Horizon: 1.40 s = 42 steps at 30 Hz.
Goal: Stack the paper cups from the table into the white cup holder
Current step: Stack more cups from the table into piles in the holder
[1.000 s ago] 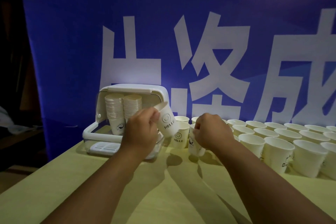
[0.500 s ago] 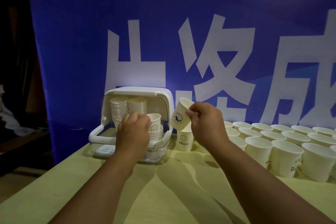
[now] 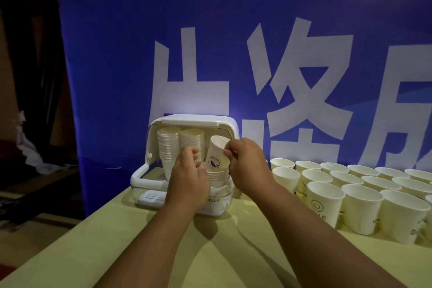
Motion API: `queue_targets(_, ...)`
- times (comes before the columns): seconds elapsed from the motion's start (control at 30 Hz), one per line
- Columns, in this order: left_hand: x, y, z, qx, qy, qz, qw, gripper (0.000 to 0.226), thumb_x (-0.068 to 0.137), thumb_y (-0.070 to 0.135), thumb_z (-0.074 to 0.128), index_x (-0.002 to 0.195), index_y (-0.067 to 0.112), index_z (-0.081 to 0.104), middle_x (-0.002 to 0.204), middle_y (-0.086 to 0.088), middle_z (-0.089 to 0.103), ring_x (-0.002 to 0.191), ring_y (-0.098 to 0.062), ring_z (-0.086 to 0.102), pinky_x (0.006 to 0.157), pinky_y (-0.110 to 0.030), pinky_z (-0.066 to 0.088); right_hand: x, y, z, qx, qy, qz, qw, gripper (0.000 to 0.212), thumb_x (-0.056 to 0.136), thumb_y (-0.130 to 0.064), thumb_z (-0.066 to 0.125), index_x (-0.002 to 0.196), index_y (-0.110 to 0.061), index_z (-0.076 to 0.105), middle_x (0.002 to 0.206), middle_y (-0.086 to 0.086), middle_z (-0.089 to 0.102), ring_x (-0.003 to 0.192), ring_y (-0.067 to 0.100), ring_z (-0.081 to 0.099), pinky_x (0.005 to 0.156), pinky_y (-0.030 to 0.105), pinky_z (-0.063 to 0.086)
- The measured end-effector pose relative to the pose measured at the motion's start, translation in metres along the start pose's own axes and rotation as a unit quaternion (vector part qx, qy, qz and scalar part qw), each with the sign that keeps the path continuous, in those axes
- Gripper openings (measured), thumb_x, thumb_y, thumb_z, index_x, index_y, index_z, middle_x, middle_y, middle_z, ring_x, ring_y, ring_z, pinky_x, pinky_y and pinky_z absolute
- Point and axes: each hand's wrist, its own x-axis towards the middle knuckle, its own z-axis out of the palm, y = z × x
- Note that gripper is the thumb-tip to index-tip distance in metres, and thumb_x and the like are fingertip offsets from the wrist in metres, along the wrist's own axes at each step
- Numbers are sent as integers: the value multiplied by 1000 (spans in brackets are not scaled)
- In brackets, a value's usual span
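Many loose cups wait right of my right hand, which pinches a tilted cup above the short stack. My left hand curls beside it, grip unclear. Beyond, two tall stacks already stand in the cup holder.

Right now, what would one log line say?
right hand: pinches tilted cup above short stack | left hand: beside short stack, grip unclear | holder: two tall stacks inside

White paper cups with dark printed logos, white cup holder, pale yellow bench, blue banner bearing white characters.
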Motion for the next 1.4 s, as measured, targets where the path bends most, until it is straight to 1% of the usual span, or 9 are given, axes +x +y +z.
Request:
queue_targets(0.13,0,-3,2,-2,0,6,1000,41,106,22,48,146,28,40,136,3,54,116,-13,54,89,-28,50,-1,3,6,9,-63,-17,998,15,99,-26,61,108,-18,70,108,-6,56,98,12,54,82,21,43)
queue_targets(0.27,0,-5,1,8,2,3,1000,40,108,32,42,146,24,49,136,3,56,120,-16,54,97,-38,53,-7,7,13,47,-34,25,998,34,100,-35,56,131,-21,61,131,-3,58,111,13,56,90,22,42)
queue_targets(0.43,3,-9,4,56,19,32,998,27,105,29,48,105,16,72,104,1,68,95,-14,60,77,-27,49,-14,17,26,55,-67,67,994,30,102,-36,53,122,-22,69,114,-2,72,89,8,60,70,16,47)
queue_targets(0.63,4,-6,4,60,19,2,998,24,101,33,57,109,20,76,104,3,72,94,-14,63,79,-30,54,-17,21,29,86,-69,85,990,32,102,-39,53,126,-24,68,117,-6,71,90,7,61,67,14,47)
queue_targets(0.77,-1,-1,6,79,19,35,996,22,100,34,56,119,25,63,114,12,51,111,-13,50,91,-36,51,-20,22,15,105,-50,110,987,29,100,-38,55,123,-24,64,109,-8,66,89,7,59,61,12,40)
queue_targets(0.9,-8,11,10,149,40,126,980,6,95,31,58,96,26,61,100,9,53,98,-13,43,84,-31,37,-26,35,-3,60,-22,132,989,12,98,-28,62,103,-20,69,86,-10,65,75,7,61,63,15,44)
queue_targets(1.03,-18,31,15,73,-44,125,989,20,97,28,55,77,28,55,80,9,58,76,-14,53,64,-31,45,-44,52,-31,2,-3,140,990,5,94,-25,64,93,-25,68,80,-11,65,72,8,63,64,22,54)
queue_targets(1.13,-27,53,24,74,-89,143,983,23,95,28,56,73,29,51,73,10,55,69,-12,52,55,-25,34,-57,70,-56,-22,11,156,988,5,93,-25,65,91,-25,69,79,-12,66,71,8,63,70,30,59)
queue_targets(1.4,-61,105,76,42,-259,69,962,8,97,28,55,96,30,63,82,8,63,77,-15,60,68,-33,51,-89,114,-118,-82,67,195,975,7,94,-27,64,98,-25,69,83,-10,69,70,7,63,68,29,59)
